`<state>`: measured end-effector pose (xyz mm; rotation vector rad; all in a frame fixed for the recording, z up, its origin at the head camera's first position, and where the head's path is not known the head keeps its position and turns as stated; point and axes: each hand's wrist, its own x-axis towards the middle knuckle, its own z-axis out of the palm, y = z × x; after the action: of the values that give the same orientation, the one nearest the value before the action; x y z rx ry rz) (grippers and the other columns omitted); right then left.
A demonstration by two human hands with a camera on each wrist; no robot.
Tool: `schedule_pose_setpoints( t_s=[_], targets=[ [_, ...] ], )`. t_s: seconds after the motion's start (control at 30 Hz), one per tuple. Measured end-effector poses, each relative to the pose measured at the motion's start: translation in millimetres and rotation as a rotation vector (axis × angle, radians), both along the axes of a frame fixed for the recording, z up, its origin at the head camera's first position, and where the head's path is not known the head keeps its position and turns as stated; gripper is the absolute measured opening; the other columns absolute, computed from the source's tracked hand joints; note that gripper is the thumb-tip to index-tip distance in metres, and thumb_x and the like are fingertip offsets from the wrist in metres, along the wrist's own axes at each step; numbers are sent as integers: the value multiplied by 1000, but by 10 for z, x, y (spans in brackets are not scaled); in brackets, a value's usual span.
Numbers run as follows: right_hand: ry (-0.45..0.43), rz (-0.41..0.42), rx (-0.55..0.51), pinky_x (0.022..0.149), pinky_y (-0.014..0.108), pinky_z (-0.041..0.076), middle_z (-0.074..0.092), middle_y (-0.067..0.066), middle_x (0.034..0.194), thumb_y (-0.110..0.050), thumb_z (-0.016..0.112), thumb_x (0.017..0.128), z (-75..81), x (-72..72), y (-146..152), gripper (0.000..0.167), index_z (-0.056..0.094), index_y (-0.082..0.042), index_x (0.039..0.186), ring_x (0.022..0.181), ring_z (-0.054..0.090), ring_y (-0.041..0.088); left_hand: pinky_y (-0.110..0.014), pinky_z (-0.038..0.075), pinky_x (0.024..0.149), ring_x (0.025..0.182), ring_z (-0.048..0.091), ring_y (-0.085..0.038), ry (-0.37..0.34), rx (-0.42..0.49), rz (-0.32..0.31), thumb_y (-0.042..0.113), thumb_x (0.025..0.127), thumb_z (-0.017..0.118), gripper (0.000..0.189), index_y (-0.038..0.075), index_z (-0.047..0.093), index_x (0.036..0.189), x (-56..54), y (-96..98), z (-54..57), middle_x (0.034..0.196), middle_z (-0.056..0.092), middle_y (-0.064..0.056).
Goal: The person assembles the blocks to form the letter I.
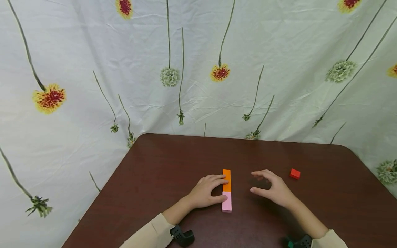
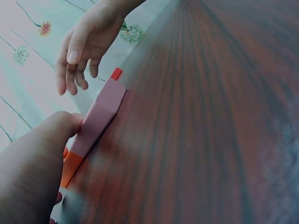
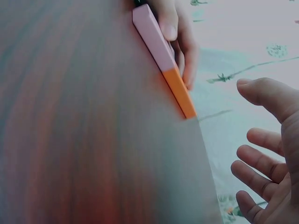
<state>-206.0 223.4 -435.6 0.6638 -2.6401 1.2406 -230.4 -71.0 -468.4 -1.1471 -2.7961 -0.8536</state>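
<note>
An orange block [image 1: 227, 187] and a pink block [image 1: 226, 205] lie end to end in one straight line on the table, the orange one farther away. My left hand [image 1: 206, 190] rests along their left side, its fingertips on the orange block and its thumb on the pink one. To the right of the blocks, my right hand [image 1: 276, 188] hovers with thumb and fingers apart and loosely curved, holding nothing. A small red block [image 1: 295, 174] sits alone beyond the right hand. In the right wrist view the pink block [image 3: 154, 39] and orange block [image 3: 179, 93] meet flush.
The dark brown table [image 1: 173, 155] has rounded far corners. Behind it hangs a pale cloth [image 1: 139, 44] printed with flowers. A dark band [image 1: 183, 236] is worn on the left wrist, another [image 1: 302, 242] on the right.
</note>
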Motion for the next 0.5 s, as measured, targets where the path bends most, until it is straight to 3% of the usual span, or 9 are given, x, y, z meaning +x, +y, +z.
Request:
schedule_pose_setpoints(
  t_s=[0.27,0.5],
  targets=[
    [7,-67,38,87,48,46,64,6,115,-27,80,82,35,-43,231,49,64,-7,124,100,56,19,-54,27,109,137,37,-23,-5,3,-5,49,92,59,55,22,54,140,3,2,11,149,43,2],
    [-74,-112,25,91,45,47,61,7,122,-31,78,84,111,-12,383,53,61,-7,129,106,56,23,-54,28,108,136,37,-22,5,0,-2,49,92,59,54,22,55,138,15,10,28,149,44,3]
  ],
)
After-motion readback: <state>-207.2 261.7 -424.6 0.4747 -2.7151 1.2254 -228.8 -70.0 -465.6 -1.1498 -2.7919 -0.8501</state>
